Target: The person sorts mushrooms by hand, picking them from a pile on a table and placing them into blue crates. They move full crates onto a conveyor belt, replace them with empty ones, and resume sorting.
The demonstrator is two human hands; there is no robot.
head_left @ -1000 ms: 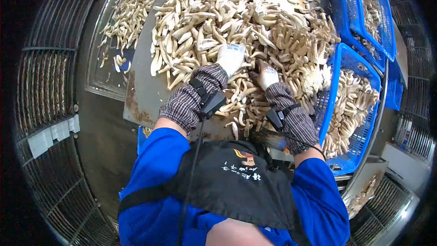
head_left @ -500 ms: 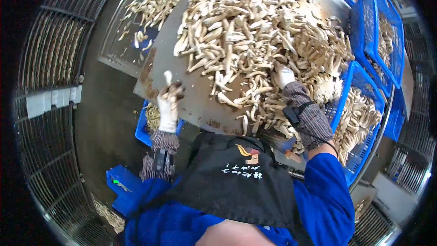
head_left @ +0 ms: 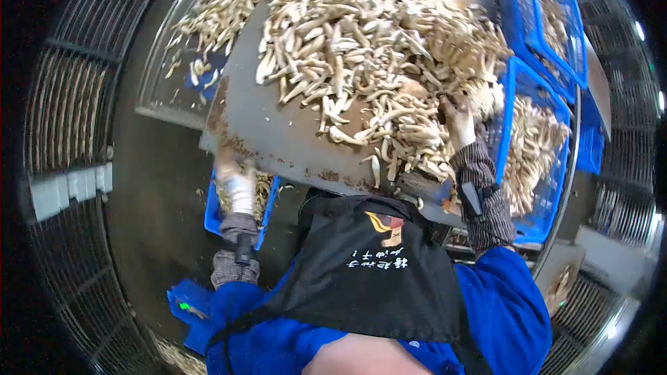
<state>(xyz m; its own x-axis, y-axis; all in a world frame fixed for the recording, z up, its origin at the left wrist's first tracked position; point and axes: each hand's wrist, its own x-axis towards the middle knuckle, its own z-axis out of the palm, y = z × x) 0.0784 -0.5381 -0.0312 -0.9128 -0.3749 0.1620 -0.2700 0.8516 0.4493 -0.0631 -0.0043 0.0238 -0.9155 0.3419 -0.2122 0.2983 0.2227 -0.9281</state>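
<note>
Many pale elongated mushrooms (head_left: 354,48) lie heaped on a metal table (head_left: 257,125). My left hand (head_left: 235,182), in a white glove, is smeared by motion over a low blue basket (head_left: 210,212) beside the table's left edge; its fingers and anything in them cannot be made out. At the right side of the heap is my right hand (head_left: 458,119), white-gloved with dark, soiled fingertips. Its fingers are bent against the mushrooms near a clump (head_left: 486,100), and what they hold is hidden.
A blue crate (head_left: 549,226) of mushrooms stands against the table's right side, with stacked blue crates (head_left: 580,42) behind it. Another tray (head_left: 156,112) of mushrooms is at the upper left. Slatted racks (head_left: 69,111) line the left. A blue container (head_left: 187,298) sits low left.
My left hand has moved down and left from the table's edge to over the low basket; the pale piece at its fingertips is no longer visible. My right hand has shifted relative to the heap, toward the crate.
</note>
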